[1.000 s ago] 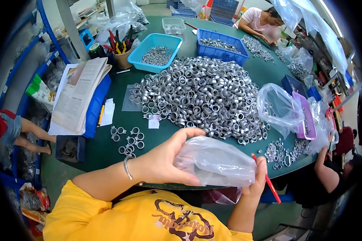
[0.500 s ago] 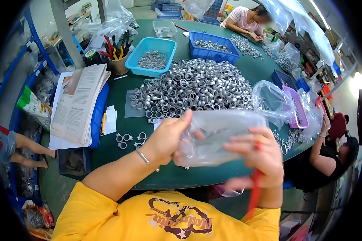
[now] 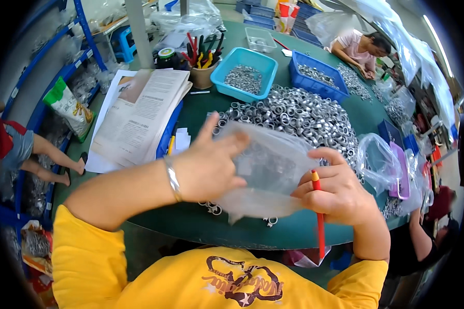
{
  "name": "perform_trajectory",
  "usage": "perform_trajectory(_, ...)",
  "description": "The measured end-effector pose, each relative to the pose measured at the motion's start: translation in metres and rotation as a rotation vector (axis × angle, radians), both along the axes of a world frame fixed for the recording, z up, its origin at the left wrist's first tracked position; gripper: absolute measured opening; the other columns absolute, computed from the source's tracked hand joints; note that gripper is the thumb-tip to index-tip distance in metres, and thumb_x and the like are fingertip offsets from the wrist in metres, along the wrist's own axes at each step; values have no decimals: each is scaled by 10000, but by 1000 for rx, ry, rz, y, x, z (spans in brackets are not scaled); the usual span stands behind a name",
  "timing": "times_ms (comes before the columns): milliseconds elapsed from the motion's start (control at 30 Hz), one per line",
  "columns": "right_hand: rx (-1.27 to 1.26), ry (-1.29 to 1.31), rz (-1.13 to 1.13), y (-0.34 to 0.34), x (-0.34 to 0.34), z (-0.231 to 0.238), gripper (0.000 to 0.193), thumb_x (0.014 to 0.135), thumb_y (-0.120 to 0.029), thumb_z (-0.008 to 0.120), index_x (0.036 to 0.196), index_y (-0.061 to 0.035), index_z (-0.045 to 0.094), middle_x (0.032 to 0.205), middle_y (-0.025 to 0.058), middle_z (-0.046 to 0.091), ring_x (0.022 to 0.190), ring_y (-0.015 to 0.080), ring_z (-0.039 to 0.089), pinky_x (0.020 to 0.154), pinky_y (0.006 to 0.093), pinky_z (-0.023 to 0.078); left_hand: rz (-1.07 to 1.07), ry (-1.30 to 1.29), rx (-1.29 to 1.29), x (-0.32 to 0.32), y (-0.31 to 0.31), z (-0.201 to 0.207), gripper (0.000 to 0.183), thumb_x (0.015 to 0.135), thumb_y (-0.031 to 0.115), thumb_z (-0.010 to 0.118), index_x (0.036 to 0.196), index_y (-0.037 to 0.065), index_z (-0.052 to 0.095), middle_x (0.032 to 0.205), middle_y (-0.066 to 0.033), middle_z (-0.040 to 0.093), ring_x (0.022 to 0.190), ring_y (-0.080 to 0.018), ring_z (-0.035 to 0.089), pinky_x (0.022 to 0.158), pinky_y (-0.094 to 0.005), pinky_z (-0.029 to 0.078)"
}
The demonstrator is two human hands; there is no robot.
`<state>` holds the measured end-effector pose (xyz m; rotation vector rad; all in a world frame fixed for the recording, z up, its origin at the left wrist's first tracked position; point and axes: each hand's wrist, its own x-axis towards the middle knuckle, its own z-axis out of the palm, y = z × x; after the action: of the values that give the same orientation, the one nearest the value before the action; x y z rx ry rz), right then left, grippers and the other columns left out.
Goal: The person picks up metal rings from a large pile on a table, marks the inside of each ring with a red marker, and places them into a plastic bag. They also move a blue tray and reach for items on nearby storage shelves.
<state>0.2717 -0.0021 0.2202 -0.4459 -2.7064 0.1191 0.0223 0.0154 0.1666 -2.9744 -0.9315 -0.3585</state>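
Note:
A clear plastic bag is spread in front of me above the near side of the table. At its left edge, my left hand has its fingers stretched apart, some of them against the film. My right hand pinches the bag's right edge. The same hand keeps a red pencil between its fingers, pointing up and down. Just beyond the bag lies a large heap of metal rings, seen partly through the film. A few loose rings show under the bag near the table's front.
Left of the heap lie a newspaper and white slips. Behind stand a pot of pliers, a turquoise basin and a blue crate. A purple tray and an open plastic bag are right. Other people sit around the table.
My left hand has gone from gripping the bag's left side to spread fingers. My right hand has steadied on the bag's right edge. The view has swung left.

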Motion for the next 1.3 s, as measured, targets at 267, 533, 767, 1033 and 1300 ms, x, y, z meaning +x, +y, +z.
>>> perform_trajectory(267,142,55,-136,88,-8,-23,220,607,-72,683,688,-80,479,719,70,570,774,249,566,955,497,274,315,203,46,-29,27,57,460,818,424,507,735,5,679,1232,-203,440,1205,-289,353,966,-644,86)
perform_trajectory(533,-45,162,-236,174,-49,-102,310,708,-313,682,846,-76,538,759,89,589,830,285,569,857,453,344,524,534,23,-15,78,-17,475,801,457,509,982,40,649,1312,-237,346,1209,-358,332,953,-668,16)
perform_trajectory(767,-615,797,-380,176,-51,-115,279,884,-303,482,960,-52,576,685,55,557,627,135,541,537,241,412,537,627,-60,-12,136,-34,359,804,389,523,830,66,678,1049,-136,571,1080,-266,471,944,-646,129)
perform_trajectory(1033,-848,884,-781,87,24,-128,302,913,-229,424,837,2,603,535,-4,464,471,57,393,436,205,307,426,787,-324,-27,131,-24,322,827,328,502,817,52,668,865,-153,632,922,-317,574,925,-634,175)
perform_trajectory(1300,-951,843,-683,86,19,-124,272,921,-248,423,979,-19,556,609,42,568,509,69,492,481,189,397,335,496,-70,-30,116,-29,247,784,302,570,729,78,661,771,-88,616,924,-260,556,927,-625,183)
